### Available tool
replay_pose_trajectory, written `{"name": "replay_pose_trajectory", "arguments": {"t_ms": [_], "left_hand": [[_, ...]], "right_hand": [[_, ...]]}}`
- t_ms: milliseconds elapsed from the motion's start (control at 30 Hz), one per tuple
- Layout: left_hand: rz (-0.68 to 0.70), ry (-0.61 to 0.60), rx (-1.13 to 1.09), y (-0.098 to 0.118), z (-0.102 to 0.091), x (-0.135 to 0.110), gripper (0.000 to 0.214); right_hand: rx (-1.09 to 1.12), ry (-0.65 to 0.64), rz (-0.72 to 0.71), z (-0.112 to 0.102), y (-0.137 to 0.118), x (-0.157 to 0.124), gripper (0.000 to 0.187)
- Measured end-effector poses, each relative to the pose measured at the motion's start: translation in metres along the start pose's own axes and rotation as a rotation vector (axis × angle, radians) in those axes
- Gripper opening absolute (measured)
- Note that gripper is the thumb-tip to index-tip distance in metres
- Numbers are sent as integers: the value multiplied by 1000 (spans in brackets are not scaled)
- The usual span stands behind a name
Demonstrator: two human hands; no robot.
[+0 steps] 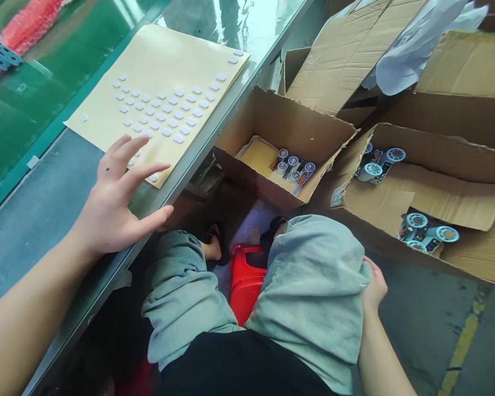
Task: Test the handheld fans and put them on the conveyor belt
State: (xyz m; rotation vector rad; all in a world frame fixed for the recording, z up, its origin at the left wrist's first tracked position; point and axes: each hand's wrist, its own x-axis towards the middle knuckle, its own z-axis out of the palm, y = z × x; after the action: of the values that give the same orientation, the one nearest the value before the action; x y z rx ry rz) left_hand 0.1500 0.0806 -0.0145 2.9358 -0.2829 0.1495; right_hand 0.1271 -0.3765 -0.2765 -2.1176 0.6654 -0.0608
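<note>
yellow sheet (157, 60) dotted with white pieces (178, 115): on table (37, 220), far left | left hand (113, 201): fingers spread, grip loose, at sheet's near edge | right hand (374, 286): beside right trouser leg (313, 286), grip can't tell | cardboard boxes (305, 124) holding electronic parts (371, 171): right

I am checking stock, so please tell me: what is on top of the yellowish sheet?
Small white oblong pads, mostly in slanting rows. The left hand hides part of the yellowish sheet; any pads there cannot be seen.
</note>
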Motion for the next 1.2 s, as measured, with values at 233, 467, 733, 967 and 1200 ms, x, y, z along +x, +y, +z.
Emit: {"name": "replay_pose_trajectory", "arguments": {"t_ms": [233,467,733,967,1200], "left_hand": [[-23,-11,-3,0,0,1,48],[-56,-20,15,0,0,-1,46],[-71,-12,46,-1,-3,-4,41],[-50,34,119,-12,-2,-9,44],[-24,133,185,-14,-4,-14,46]], "right_hand": [[103,-162,-154,24,-63,15,40],[51,-499,-303,40,-103,30,40],[-186,-352,-414,88,-150,-4,26],[-239,-555,-530,88,-185,-52,31],[-219,-828,-615,68,-154,-106,13]]}}
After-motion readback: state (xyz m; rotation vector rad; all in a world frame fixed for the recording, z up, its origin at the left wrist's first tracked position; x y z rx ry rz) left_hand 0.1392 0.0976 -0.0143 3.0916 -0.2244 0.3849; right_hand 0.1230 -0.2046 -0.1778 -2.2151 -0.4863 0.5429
